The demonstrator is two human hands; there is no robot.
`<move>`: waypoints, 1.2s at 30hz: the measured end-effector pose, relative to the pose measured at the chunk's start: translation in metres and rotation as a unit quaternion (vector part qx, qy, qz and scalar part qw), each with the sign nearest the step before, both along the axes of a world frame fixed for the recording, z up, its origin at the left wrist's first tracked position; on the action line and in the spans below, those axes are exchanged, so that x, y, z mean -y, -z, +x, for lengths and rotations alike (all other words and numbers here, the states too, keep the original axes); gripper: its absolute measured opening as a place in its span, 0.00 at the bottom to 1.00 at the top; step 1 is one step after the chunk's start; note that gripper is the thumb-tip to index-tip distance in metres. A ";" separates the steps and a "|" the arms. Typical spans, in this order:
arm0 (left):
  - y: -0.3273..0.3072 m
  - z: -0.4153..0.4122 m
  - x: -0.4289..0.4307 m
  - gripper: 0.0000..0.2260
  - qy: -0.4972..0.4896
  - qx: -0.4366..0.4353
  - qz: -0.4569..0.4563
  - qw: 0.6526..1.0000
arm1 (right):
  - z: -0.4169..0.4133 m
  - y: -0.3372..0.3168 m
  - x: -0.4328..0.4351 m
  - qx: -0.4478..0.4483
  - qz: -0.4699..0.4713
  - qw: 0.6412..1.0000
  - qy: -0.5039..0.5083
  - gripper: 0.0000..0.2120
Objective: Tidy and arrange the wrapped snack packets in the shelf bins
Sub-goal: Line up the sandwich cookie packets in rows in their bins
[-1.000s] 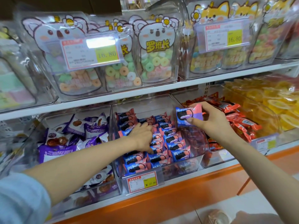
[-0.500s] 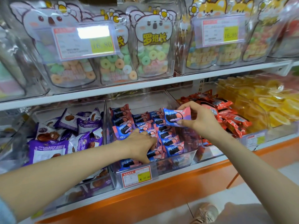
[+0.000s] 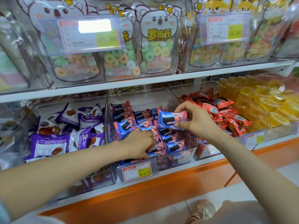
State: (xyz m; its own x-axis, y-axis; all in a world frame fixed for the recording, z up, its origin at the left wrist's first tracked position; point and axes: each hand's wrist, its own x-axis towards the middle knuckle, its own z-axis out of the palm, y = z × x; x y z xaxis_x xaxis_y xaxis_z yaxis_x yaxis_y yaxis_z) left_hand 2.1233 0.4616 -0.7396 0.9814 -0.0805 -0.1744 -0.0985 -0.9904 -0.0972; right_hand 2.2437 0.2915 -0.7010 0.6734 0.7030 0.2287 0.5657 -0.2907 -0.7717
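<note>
The right hand (image 3: 196,121) pinches a blue-and-pink cookie packet (image 3: 169,119) above the clear middle bin (image 3: 142,96) (open room at its right rear corner); the left hand (image 3: 139,143) rests on the packet rows (image 3: 171,138), grip unclear.

On the white upper shelf (image 3: 113,85) we see clear bags with a koala face (image 3: 159,46), filled with ring-shaped candies in green, orange and pink. To the right of them stand bags with a fox face (image 3: 216,5). The left price label (image 3: 90,35) and the right price label (image 3: 226,29) both show 16.80 on a yellow field. Lower, a small label (image 3: 136,172) reads 27.80. Under it runs an orange base (image 3: 145,196), and on the pale floor (image 3: 258,183) we see 1 beige shoe (image 3: 203,210).
</note>
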 end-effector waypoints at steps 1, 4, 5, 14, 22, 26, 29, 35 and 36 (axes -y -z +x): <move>0.000 -0.001 0.000 0.04 0.001 -0.002 -0.002 1.000 | -0.001 0.000 -0.001 0.002 -0.008 1.000 -0.005 0.16; -0.001 -0.004 -0.003 0.06 -0.004 -0.005 -0.030 1.000 | -0.005 0.001 -0.003 -0.007 -0.021 1.000 -0.022 0.16; -0.004 -0.005 -0.005 0.07 -0.008 -0.004 -0.049 0.999 | -0.005 0.002 -0.004 -0.014 -0.022 0.999 -0.027 0.16; -0.057 -0.023 -0.044 0.12 -0.167 0.054 -0.266 0.948 | -0.003 -0.001 -0.004 -0.164 0.045 0.983 -0.067 0.16; -0.049 -0.030 -0.052 0.12 -0.251 0.182 -0.324 0.894 | -0.020 0.028 -0.024 -0.058 -0.160 0.973 -0.153 0.16; -0.046 -0.031 -0.045 0.12 -0.246 0.204 -0.341 0.884 | -0.021 0.040 -0.032 -0.029 -0.259 0.949 -0.175 0.06; -0.045 -0.034 -0.044 0.13 -0.243 0.211 -0.353 0.878 | -0.020 0.042 -0.034 -0.036 -0.266 0.948 -0.170 0.06; -0.044 -0.035 -0.045 0.13 -0.240 0.216 -0.379 0.867 | -0.013 0.040 -0.038 0.015 -0.171 0.981 -0.092 0.05; -0.043 -0.034 -0.046 0.13 -0.239 0.217 -0.382 0.866 | -0.012 0.041 -0.040 0.018 -0.173 0.981 -0.091 0.06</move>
State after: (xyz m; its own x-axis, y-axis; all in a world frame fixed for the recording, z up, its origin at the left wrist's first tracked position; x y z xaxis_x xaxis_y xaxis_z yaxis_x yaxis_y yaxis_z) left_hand 2.0892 0.5073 -0.6967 0.8942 0.4241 0.1435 0.2228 -0.6994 0.6791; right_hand 2.2319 0.3315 -0.7420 0.5250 0.8508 -0.0229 0.6574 -0.4225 -0.6239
